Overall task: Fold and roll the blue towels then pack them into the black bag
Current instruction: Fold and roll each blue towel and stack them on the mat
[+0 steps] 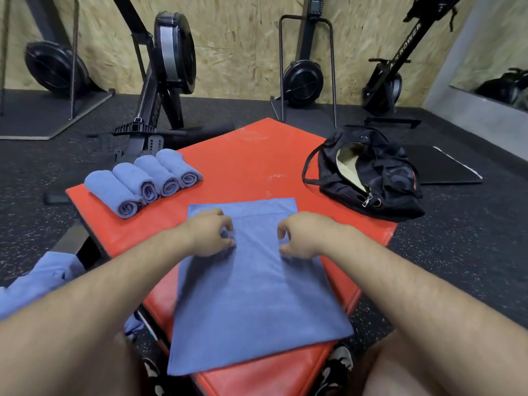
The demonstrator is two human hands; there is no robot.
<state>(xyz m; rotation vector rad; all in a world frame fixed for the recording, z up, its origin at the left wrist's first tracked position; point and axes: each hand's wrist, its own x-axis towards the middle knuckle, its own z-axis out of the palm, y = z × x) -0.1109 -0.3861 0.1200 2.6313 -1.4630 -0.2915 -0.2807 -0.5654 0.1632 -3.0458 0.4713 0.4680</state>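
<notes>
Blue towel [257, 295] flat, left hand [210, 232] and right hand [303, 234] pinching its side edges

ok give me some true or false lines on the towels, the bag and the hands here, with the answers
1. Four rolled towels lie side by side on the red mat. True.
2. The black bag is zipped shut. False: it gapes open, showing a pale lining.
3. The left hand and the right hand both grip the flat towel. True.
4. The rolled towels lie right of the black bag. False: they lie at the mat's left, the bag at its right.
</notes>
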